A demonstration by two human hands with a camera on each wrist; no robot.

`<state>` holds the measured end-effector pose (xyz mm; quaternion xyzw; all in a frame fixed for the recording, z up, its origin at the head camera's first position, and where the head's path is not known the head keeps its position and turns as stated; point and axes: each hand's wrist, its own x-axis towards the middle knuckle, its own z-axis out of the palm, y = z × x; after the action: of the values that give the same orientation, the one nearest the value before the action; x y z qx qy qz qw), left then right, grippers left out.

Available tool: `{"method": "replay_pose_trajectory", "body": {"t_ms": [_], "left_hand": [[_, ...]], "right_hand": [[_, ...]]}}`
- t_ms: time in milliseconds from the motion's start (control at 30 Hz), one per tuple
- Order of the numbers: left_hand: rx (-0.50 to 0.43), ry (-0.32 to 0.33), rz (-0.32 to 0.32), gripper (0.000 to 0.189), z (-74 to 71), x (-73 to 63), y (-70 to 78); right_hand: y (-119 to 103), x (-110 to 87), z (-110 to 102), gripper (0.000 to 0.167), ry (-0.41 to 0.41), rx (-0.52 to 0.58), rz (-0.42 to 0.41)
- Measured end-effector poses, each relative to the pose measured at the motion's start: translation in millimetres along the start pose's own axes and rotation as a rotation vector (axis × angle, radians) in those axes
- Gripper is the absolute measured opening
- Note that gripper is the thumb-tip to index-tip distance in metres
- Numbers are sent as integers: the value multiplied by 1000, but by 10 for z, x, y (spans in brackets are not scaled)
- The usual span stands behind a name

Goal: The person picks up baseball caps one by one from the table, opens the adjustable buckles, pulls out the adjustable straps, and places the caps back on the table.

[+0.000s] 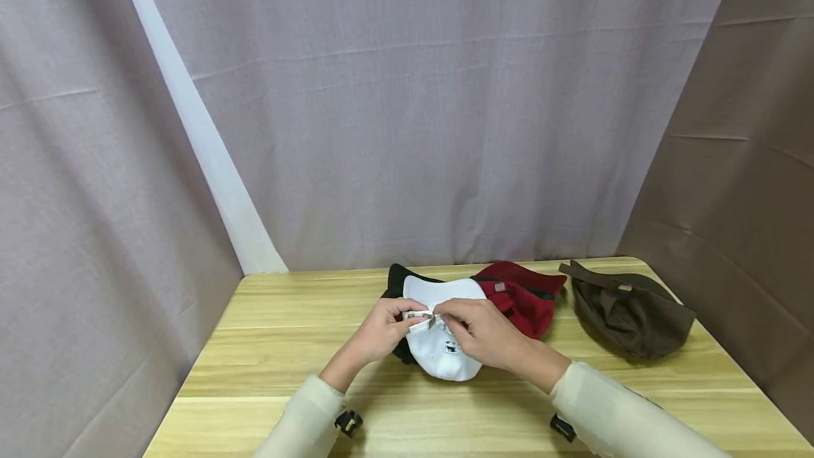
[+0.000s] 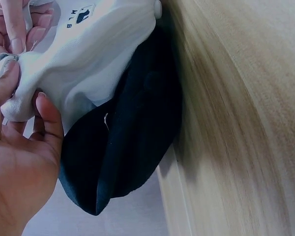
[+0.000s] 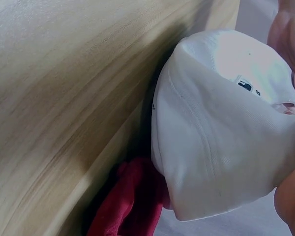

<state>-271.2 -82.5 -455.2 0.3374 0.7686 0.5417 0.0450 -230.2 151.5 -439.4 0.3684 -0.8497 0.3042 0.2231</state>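
Observation:
A white baseball cap point(image 1: 450, 369) with a small black logo is held up by both hands in the head view. The left hand point(image 1: 379, 331) pinches the cap's strap point(image 1: 418, 322) from the left, thumb on top. From the right, the right hand point(image 1: 488, 331) pinches the strap's other side, close to a small metal buckle point(image 1: 432, 320). In the left wrist view, the left hand point(image 2: 24, 167) grips the white fabric point(image 2: 83, 56), and fingers of the other hand meet it at the buckle. Most of the right hand is out of frame in the right wrist view.
A black cap point(image 2: 137, 123) lies against the white one on the left. Behind it to the right is a dark red cap point(image 1: 524, 306). A dark brown cap point(image 1: 636, 324) sits at the right of the wooden table point(image 1: 286, 345). Grey curtains point(image 1: 445, 126) hang behind.

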Motion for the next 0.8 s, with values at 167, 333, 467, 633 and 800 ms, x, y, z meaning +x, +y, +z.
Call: {"method": "replay_pose_trajectory", "body": {"t_ms": [167,333,467,633,800], "left_hand": [[4,0,-7,17,-2,-8,10],[3,1,-9,17,-13,-14,-7],[-2,0,-7,17,-19,-14,-13],[-3,-2,-12,17,-20,-12,-3],[-5,-3,-9,17,-20,-5,-5]], "right_hand": [[21,7,6,24,4,5,-16],[57,10,18,28,23,-2,-35],[67,6,26,28,28,1,-24],[51,-7,23,25,13,67,51],[51,-15,23,17,-5,122,86]]}}
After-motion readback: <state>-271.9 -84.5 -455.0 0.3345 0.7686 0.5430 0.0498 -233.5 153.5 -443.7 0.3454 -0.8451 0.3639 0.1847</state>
